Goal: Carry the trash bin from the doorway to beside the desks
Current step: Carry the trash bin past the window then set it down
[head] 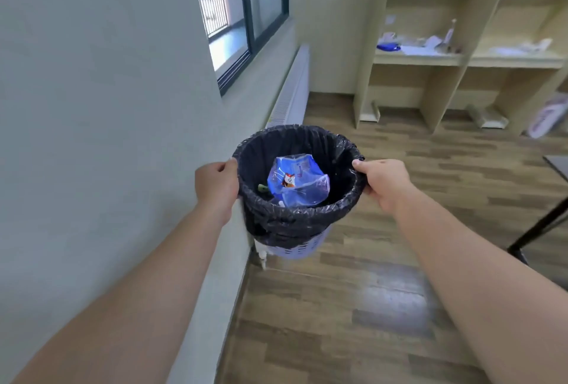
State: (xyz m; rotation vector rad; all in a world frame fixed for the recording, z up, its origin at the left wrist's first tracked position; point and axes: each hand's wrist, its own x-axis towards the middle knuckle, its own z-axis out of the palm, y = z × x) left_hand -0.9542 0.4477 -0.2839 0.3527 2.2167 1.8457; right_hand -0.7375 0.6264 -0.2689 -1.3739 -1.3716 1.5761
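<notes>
Two hands, left hand (218, 187) and right hand (383, 181), are closed on the bin (296, 223) rim, held above the floor (353, 306).

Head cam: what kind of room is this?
Likely a dorm room or shared study room: built-in wooden desks with shelves, a wall radiator under a window, wood-look floor.

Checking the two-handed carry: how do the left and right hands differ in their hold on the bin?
The left hand presses against the near-left rim of the black-lined lavender plastic trash bin, thumb on top; the right hand takes the far-right rim, thumb hooked over the liner. The left sits by the wall, the right over the floor. Both grips are closed on the rim.
</notes>
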